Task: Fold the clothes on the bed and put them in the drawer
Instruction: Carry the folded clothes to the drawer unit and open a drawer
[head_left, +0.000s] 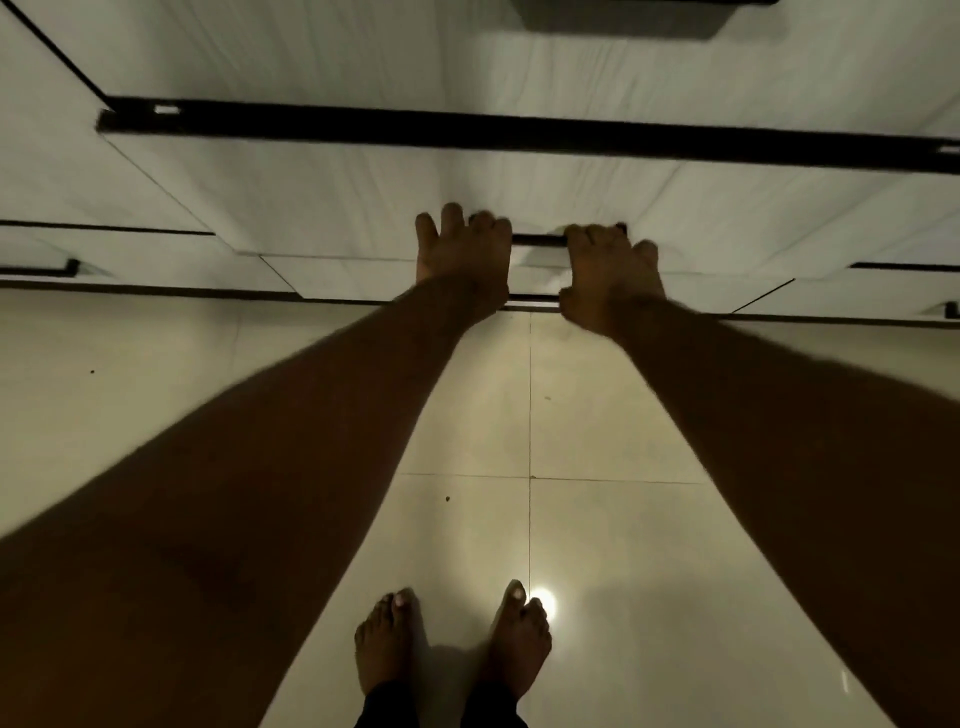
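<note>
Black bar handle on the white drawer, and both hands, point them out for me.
Black bar handle (537, 240), head view, bare middle stretch between the hands.
Left hand (462, 254), head view, back of hand.
Right hand (610, 270), head view, back of hand.

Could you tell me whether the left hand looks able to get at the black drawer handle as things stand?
Probably yes: the left hand already lies at the drawer handle, fingers over its left end, with the right hand at the other end and nothing between.
</note>
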